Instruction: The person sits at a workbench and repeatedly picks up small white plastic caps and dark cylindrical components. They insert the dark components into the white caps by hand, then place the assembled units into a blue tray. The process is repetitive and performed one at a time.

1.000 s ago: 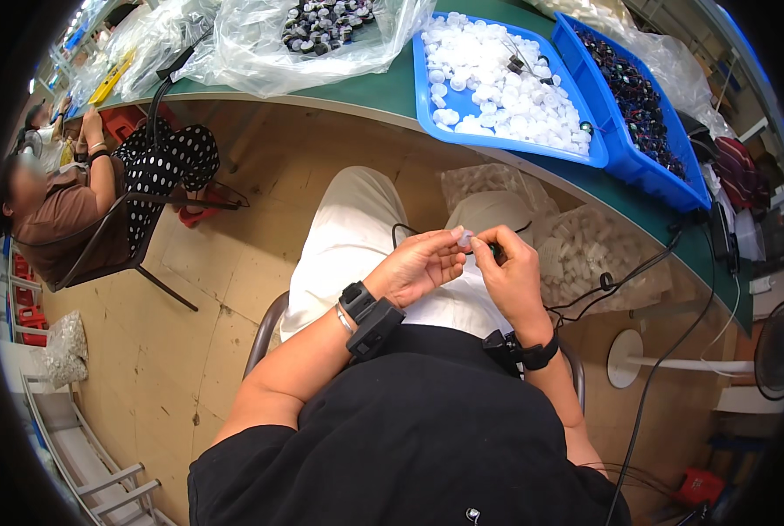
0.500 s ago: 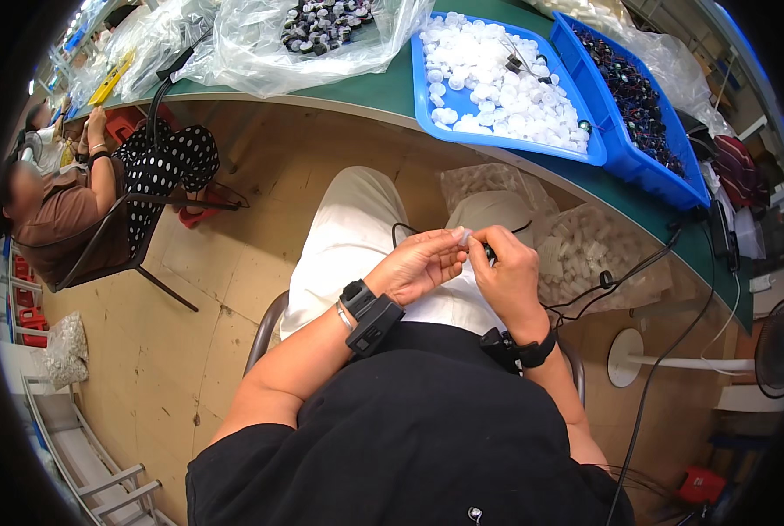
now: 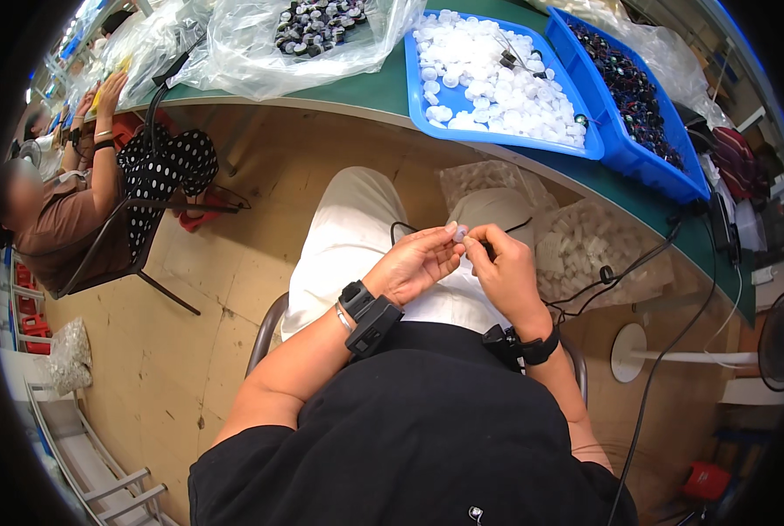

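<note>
Above my lap, my left hand point(image 3: 420, 266) pinches a small translucent whitish cap point(image 3: 460, 234) between thumb and fingertips. My right hand point(image 3: 506, 270) meets it from the other side, its thumb and forefinger closed right at the cap. Something dark shows under the right fingers, too small and covered to name. Ahead on the green table point(image 3: 357, 92) a blue tray point(image 3: 506, 140) holds a heap of white caps point(image 3: 488, 74). Beside it stands a deeper blue bin point(image 3: 642, 165) full of small dark wired parts point(image 3: 620, 88).
Clear plastic sheeting point(image 3: 234, 66) with dark-and-white parts lies at the table's left. Bags of pale pieces point(image 3: 589, 250) rest under the table edge. Black cables point(image 3: 606, 274) hang at the right, near a fan point(image 3: 777, 340). A co-worker point(image 3: 76, 219) sits at the left.
My fingertips have shifted slightly, and the cap now shows more plainly between them. The co-worker's hands have risen. The view has shifted a little.
</note>
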Demonstrator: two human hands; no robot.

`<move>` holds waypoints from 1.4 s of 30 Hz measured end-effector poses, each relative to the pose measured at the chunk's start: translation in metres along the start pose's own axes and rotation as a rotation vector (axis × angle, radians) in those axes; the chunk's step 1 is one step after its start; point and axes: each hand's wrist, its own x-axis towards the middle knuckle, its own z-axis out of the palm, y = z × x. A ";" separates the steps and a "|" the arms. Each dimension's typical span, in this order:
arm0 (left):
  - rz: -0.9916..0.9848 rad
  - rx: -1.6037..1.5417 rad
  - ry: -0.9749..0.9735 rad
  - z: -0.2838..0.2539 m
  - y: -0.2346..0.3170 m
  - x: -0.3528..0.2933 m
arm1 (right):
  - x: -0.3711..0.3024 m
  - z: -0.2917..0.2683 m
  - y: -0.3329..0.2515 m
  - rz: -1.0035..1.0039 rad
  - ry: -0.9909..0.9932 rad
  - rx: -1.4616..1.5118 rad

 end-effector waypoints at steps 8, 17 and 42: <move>-0.020 0.029 -0.003 0.001 0.000 0.000 | 0.000 -0.001 0.000 0.241 -0.065 0.436; -0.012 0.073 -0.019 0.003 0.001 -0.001 | 0.000 0.004 0.004 0.175 0.035 0.395; 0.042 0.102 0.000 0.000 -0.002 0.000 | 0.001 0.000 -0.005 -0.265 0.087 -0.249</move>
